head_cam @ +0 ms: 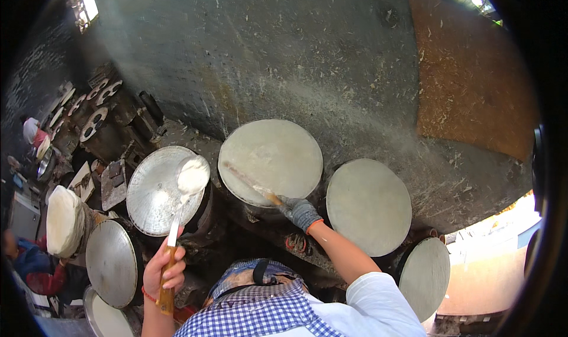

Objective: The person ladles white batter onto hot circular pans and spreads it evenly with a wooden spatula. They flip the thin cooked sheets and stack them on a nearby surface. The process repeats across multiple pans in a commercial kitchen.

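My left hand (165,268), bare with a red cord on the wrist, grips the wooden handle of a metal ladle (175,226). White batter (194,174) fills the ladle's bowl, which is over the right part of a shiny round griddle (148,190). In a grey knit glove, my right hand (301,212) holds a wooden-handled scraper (254,184). Its blurred blade lies across the left part of the middle griddle (284,146), which bears a pale layer like spread batter. Right of the glove, another round griddle (369,206) has a similar pale layer.
Further round griddles stand at lower left (111,264) and lower right (424,279). A stack of pale round sheets (64,221) rises at left, near a person in red sleeves (46,279). Drum stoves (100,133) line the far left. A dark wall (284,57) runs behind.
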A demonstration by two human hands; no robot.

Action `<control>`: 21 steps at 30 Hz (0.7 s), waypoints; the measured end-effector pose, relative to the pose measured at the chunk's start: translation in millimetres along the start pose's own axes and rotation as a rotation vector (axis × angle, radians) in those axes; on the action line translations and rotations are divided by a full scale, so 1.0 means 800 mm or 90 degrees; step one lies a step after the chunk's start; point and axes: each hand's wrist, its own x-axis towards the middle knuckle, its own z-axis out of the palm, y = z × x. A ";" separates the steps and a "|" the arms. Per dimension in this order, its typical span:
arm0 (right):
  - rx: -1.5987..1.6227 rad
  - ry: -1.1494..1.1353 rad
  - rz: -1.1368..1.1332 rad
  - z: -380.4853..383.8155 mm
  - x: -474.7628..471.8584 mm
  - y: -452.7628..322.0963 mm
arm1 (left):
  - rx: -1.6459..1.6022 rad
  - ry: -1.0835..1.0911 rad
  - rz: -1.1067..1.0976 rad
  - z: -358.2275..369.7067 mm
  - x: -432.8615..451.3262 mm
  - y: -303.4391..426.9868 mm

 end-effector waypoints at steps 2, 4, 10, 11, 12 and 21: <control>0.027 0.189 -0.005 0.012 0.005 0.076 | 0.009 -0.013 0.015 0.001 -0.020 -0.020; 0.180 0.260 0.147 -0.026 -0.001 0.064 | 0.036 0.035 0.054 0.000 -0.044 -0.038; 0.014 0.120 -0.014 -0.024 -0.023 0.027 | -0.035 0.103 0.130 0.007 -0.101 -0.092; 0.044 0.203 -0.003 -0.018 -0.024 0.040 | -0.056 0.105 0.140 0.005 -0.107 -0.098; 0.094 0.263 0.116 -0.016 -0.029 0.052 | -0.079 0.108 0.149 0.002 -0.120 -0.100; 0.343 0.074 -0.157 0.087 -0.150 -0.180 | 0.035 0.171 0.246 -0.064 -0.258 -0.063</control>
